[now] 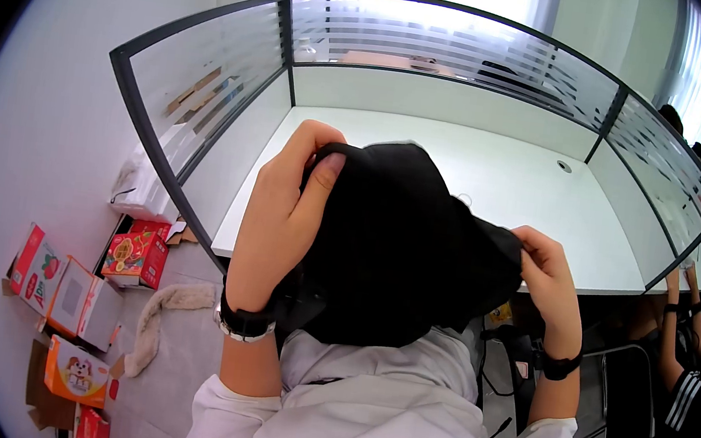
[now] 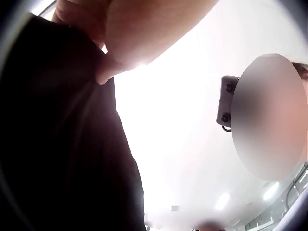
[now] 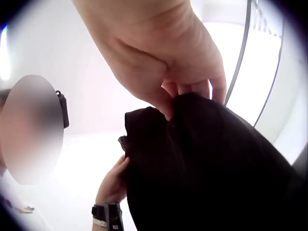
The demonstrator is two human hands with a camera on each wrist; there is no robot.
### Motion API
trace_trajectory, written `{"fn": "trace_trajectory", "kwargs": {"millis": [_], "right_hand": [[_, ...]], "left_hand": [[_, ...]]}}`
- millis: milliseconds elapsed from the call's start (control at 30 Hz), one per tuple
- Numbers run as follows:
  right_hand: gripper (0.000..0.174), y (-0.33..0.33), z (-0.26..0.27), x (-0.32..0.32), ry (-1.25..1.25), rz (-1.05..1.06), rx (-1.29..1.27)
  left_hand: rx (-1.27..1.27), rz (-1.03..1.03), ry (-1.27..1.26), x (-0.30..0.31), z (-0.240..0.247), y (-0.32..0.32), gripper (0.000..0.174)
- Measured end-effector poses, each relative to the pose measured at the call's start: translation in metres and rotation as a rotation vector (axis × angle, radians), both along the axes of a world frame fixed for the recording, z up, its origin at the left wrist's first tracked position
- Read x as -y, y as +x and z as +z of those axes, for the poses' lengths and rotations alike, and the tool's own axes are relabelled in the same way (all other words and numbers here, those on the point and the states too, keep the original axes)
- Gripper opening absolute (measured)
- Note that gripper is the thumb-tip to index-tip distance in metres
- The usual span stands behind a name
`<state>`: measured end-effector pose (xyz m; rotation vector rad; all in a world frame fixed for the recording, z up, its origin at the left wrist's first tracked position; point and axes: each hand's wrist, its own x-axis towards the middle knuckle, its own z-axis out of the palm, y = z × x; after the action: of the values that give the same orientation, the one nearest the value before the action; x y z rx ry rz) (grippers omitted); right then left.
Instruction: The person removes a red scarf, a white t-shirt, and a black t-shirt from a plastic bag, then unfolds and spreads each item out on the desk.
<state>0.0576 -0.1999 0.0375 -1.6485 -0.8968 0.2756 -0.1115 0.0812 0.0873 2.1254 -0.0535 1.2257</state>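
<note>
A piece of black cloth point(image 1: 409, 244) is held up in front of the person's body, over the near edge of the white desk point(image 1: 496, 176). It hangs in loose folds, and its exact kind does not show. My left hand point(image 1: 287, 202) grips its upper left edge, thumb on the near side. At the cloth's right corner, my right hand point(image 1: 549, 274) pinches the fabric between thumb and fingers. In the right wrist view, the cloth point(image 3: 202, 159) drapes below the right hand point(image 3: 168, 53), with the left hand point(image 3: 113, 183) farther off at its other edge.
Grey-framed partitions point(image 1: 451, 43) enclose the desk at the back and sides. Open boxes point(image 1: 87, 300) and a beige fluffy strip point(image 1: 159, 318) lie on the floor at left. A black folding chair point(image 1: 630, 398) and another person's arms point(image 1: 674, 329) are at right.
</note>
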Motion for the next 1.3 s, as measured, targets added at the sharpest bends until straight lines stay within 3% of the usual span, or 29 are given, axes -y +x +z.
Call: {"fn": "trace_trajectory", "kwargs": {"millis": [133, 200, 333, 467, 533, 600, 667, 700, 800, 867, 900, 933, 1000, 1033, 1067, 1167, 1200, 1300], "right_hand": [[0.014, -0.004, 0.002, -0.001, 0.166, 0.033, -0.072], [0.014, -0.004, 0.001, 0.001, 0.093, 0.064, 0.062], [0.014, -0.007, -0.004, 0.000, 0.113, -0.090, 0.057], [0.020, -0.006, -0.005, 0.006, 0.178, -0.110, -0.004], [0.024, 0.004, -0.002, 0.017, -0.040, 0.035, 0.022], [0.015, 0.003, 0.012, 0.023, -0.264, 0.080, 0.289], [0.016, -0.012, 0.025, 0.024, -0.239, 0.080, 0.275], [0.020, -0.013, 0.035, 0.026, -0.372, 0.073, 0.416], [0.022, -0.002, 0.038, 0.039, -0.489, -0.084, 0.649], [0.023, -0.002, 0.053, 0.045, -0.538, -0.161, 0.749], [0.021, -0.006, 0.063, 0.047, -0.552, -0.236, 0.806], [0.020, -0.011, 0.075, 0.049, -0.565, -0.310, 0.863], [0.019, -0.025, 0.102, 0.051, -0.485, -0.493, 1.039], [0.019, -0.014, 0.121, 0.056, -0.496, -0.494, 0.974], [0.019, 0.001, 0.134, 0.061, -0.417, -0.526, 1.121], [0.025, 0.046, 0.196, 0.066, -0.341, -0.676, 1.243], [0.030, 0.068, 0.219, 0.072, -0.289, -0.594, 1.286], [0.053, 0.043, 0.290, 0.060, -0.135, -0.564, 0.682]], "left_hand": [[-0.101, -0.120, -0.183, -0.008, -0.005, 0.004, 0.012], [-0.173, -0.375, -0.371, -0.010, -0.007, 0.004, 0.015], [-0.241, -0.293, -0.129, -0.015, -0.001, -0.004, 0.031], [-0.366, -0.188, 0.031, -0.020, -0.004, -0.006, 0.027], [-0.472, 0.085, 0.223, -0.024, -0.015, 0.001, 0.025], [-0.439, 0.144, 0.214, -0.021, -0.019, 0.007, 0.018], [-0.333, 0.162, 0.276, -0.028, -0.021, 0.007, 0.014], [-0.325, 0.166, 0.274, -0.032, -0.020, 0.004, 0.014], [-0.497, 0.043, 0.381, -0.040, -0.011, -0.010, 0.012], [-0.659, -0.176, 0.225, -0.039, 0.015, -0.021, 0.009], [-0.790, -0.307, -0.085, -0.040, 0.031, -0.026, 0.010], [-0.704, -0.403, -0.151, -0.041, 0.043, -0.031, 0.015], [-0.631, -0.237, -0.223, -0.037, 0.079, -0.039, 0.023], [-0.546, -0.153, -0.192, -0.036, 0.092, -0.039, 0.032], [-0.459, -0.071, -0.159, -0.037, 0.107, -0.037, 0.041], [-0.333, -0.160, 0.046, -0.055, 0.180, -0.027, 0.033], [-0.262, -0.173, 0.115, -0.056, 0.204, -0.025, 0.033], [-0.052, -0.206, 0.283, -0.050, 0.268, -0.031, 0.033]]}}
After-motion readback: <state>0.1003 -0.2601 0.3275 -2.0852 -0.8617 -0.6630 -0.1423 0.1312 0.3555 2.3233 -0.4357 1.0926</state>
